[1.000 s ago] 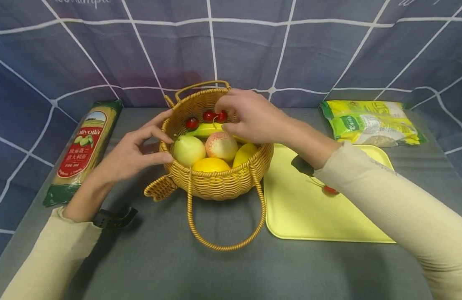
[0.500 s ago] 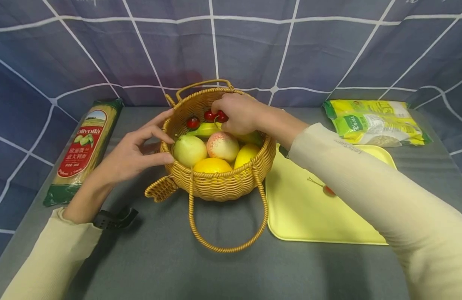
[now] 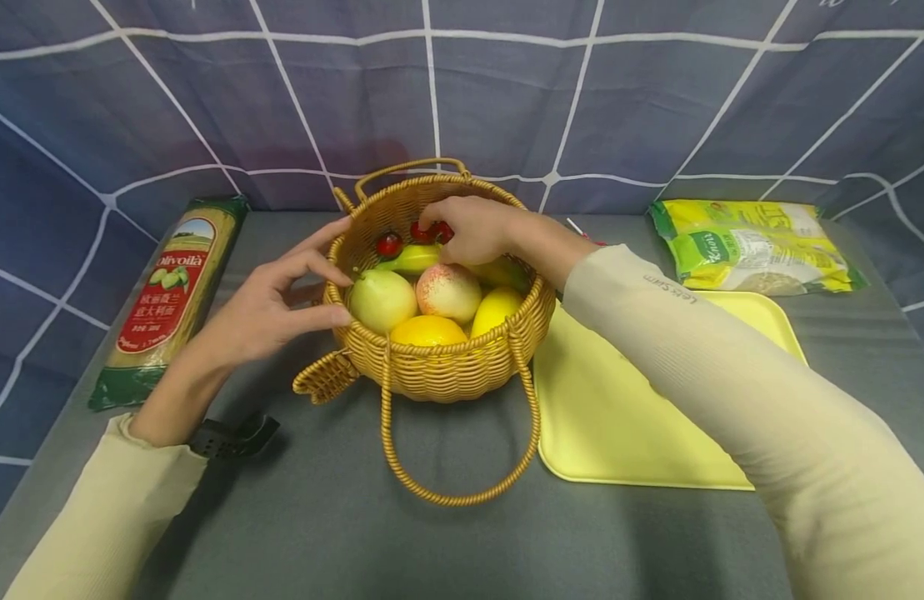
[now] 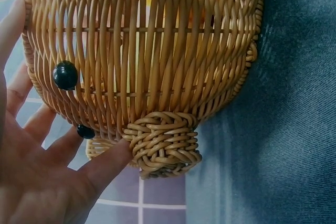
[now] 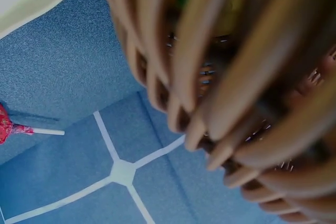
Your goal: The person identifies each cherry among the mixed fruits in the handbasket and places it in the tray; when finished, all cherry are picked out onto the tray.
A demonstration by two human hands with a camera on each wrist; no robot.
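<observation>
1. Since a second ago: my right hand [image 3: 472, 232] has moved further left into the basket [image 3: 439, 375]; my sleeve [image 3: 694, 358] now covers the tray spot where a lone cherry showed. Left hand [image 3: 274, 304] hasn't shifted.
2. Left: fingers spread and relaxed, resting against the basket's left end. Right: fingers bent down at the far cherries [image 3: 389, 244]; can't tell if I'm pinching one.
3. Done, I'd judge: pear [image 3: 382, 302], peach [image 3: 448, 293], lemon [image 3: 429, 332], mango [image 3: 497, 311], banana [image 3: 414, 259], cherries all inside the basket.
4. Left: probably that lone cherry, if on the yellow tray [image 3: 626, 433]; hidden, can't confirm.
5. Edges: far rim close to the backdrop [image 3: 499, 108], tray just right. Most room near side, around the near handle [image 3: 459, 500].
</observation>
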